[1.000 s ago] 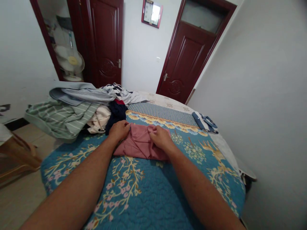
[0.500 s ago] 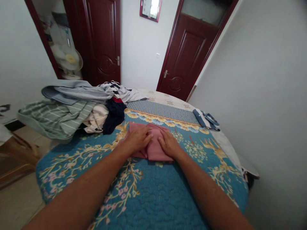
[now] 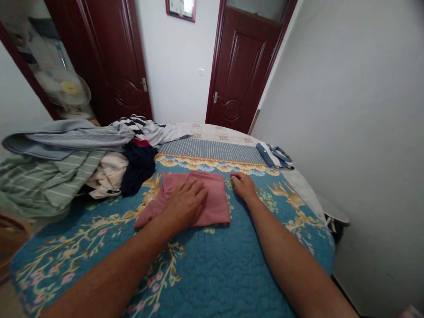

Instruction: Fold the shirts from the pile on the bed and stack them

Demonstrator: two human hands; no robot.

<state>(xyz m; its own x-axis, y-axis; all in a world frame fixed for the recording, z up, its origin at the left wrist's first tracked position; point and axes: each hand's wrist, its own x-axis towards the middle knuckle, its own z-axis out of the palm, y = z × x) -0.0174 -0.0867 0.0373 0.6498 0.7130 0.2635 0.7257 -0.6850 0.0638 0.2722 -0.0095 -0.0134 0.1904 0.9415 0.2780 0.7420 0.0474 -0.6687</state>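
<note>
A pink folded garment (image 3: 215,192) lies on the blue flowered quilt (image 3: 225,269) in front of me. Its right part is a neat rectangle, while the left part spreads out with loose creases. My left hand (image 3: 188,201) rests flat on the middle of the cloth, palm down with fingers stretched out. Just right of the garment, apart from it, my right hand (image 3: 244,186) is over the quilt with loosely bent fingers and no cloth in it.
At the left is a heap of clothes with a green striped garment (image 3: 49,176), a navy piece (image 3: 139,165) and a cream one (image 3: 111,172). A folded blue-and-white striped garment (image 3: 274,155) lies at the far right, near the wall (image 3: 364,110). Two dark red doors stand beyond.
My right hand has left the garment and moved to its right. The left hand stays on the cloth, whose left part now lies more spread out. The view has turned right.
</note>
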